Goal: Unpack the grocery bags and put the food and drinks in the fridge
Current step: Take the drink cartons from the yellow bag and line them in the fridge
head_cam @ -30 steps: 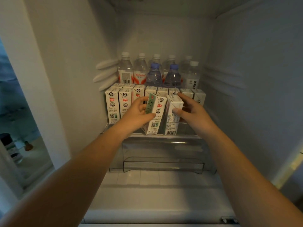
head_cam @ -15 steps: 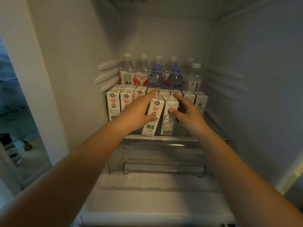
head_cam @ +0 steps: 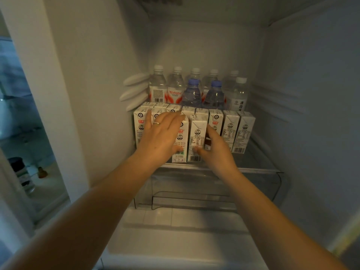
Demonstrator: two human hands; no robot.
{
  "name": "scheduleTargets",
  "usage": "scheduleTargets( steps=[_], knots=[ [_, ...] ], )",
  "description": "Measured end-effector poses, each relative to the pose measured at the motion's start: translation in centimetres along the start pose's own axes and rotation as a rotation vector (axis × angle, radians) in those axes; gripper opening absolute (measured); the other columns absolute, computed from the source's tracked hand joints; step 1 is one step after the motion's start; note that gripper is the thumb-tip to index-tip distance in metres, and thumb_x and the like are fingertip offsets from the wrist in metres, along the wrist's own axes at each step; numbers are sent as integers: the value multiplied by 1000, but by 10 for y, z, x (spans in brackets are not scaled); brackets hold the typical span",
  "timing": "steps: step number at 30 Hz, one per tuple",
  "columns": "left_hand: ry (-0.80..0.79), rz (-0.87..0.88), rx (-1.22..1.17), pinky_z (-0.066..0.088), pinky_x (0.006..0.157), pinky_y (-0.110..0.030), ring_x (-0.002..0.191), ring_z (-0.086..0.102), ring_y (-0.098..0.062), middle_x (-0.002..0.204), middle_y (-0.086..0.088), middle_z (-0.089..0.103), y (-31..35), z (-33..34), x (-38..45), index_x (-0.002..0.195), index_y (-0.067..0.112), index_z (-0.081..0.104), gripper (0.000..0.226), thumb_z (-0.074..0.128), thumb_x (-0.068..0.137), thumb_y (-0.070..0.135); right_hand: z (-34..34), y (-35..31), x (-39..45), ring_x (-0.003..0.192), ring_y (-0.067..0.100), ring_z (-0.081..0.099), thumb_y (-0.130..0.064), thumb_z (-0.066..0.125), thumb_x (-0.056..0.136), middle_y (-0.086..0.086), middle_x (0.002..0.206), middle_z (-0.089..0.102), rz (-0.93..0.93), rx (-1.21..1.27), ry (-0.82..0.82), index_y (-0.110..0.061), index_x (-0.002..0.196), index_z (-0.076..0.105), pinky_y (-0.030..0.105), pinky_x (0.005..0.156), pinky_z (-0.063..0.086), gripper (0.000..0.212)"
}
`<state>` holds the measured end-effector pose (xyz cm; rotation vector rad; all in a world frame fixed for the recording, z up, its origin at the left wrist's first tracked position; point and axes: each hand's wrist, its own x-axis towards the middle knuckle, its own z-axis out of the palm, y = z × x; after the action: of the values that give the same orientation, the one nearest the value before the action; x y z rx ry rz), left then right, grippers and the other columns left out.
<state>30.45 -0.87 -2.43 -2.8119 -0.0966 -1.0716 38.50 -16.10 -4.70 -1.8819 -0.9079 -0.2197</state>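
Observation:
Several white milk cartons stand in rows on the glass fridge shelf (head_cam: 259, 170). Two more stand upright at the front: one (head_cam: 182, 140) under my left hand and one (head_cam: 197, 136) beside it. My left hand (head_cam: 160, 134) lies flat, fingers spread and straight, against the front-left carton and the row behind it. My right hand (head_cam: 217, 151) grips the front-right carton, thumb on its face and fingers round its right side. Water bottles (head_cam: 176, 88), two of them with blue caps (head_cam: 192, 92), line the back of the shelf.
A clear drawer (head_cam: 194, 198) sits under the shelf, above the white fridge floor (head_cam: 175, 240). Fridge walls close in on both sides. A dark-lidded jar (head_cam: 18, 168) stands on the door shelf at far left. Shelf space shows in front of the right-hand cartons.
The two front cartons went from tilted to upright and moved back against the row. My left hand opened flat over them, and my right hand slid lower on the right carton.

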Motion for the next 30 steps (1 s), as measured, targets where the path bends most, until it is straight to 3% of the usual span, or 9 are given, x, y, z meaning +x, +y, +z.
scheduleTargets(
  steps=[6, 10, 12, 16, 21, 30],
  knots=[
    [-36, -38, -36, -7, 112, -51, 140, 25, -16, 151, 2, 31, -5, 4, 3, 146, 22, 26, 92, 76, 71, 39, 8, 1, 4, 103, -4, 51, -2, 71, 77, -11, 117, 57, -15, -6, 37, -23, 135, 42, -2, 79, 37, 68],
    [-43, -65, -64, -11, 111, -49, 142, 21, -15, 153, 1, 27, -9, 7, 6, 146, 21, 23, 91, 76, 74, 35, 19, 8, 10, 110, 7, 55, -5, 72, 77, -3, 122, 57, 12, -36, 62, -29, 138, 38, 31, 97, 48, 74],
    [-36, -76, -54, -12, 111, -48, 143, 16, -15, 153, 0, 26, -10, 8, 5, 146, 20, 23, 90, 76, 74, 32, 25, 12, 13, 112, 9, 55, -7, 72, 77, -4, 123, 57, 23, -42, 67, -33, 139, 35, 38, 97, 48, 77],
    [-24, -114, 6, -9, 111, -51, 144, 11, -19, 151, 2, 31, -16, 7, 8, 144, 21, 29, 90, 78, 70, 34, 34, 15, 18, 113, 9, 54, -10, 72, 78, -5, 124, 56, 16, -56, 68, -34, 140, 32, 39, 97, 48, 78],
    [-66, -154, 3, -1, 112, -55, 141, 19, -19, 153, 3, 25, -20, 9, 12, 144, 29, 26, 88, 76, 72, 33, 35, 16, 21, 117, 11, 52, -9, 73, 76, -3, 126, 53, -1, -71, 76, -33, 140, 33, 40, 100, 46, 80],
    [23, -135, 43, 3, 112, -56, 136, 30, -25, 144, -5, 38, -21, 13, 6, 143, 23, 33, 87, 79, 70, 31, 31, 12, 21, 119, 17, 48, -12, 71, 79, 5, 129, 48, 26, -142, 45, -30, 145, 26, 31, 103, 38, 82]
  ],
)
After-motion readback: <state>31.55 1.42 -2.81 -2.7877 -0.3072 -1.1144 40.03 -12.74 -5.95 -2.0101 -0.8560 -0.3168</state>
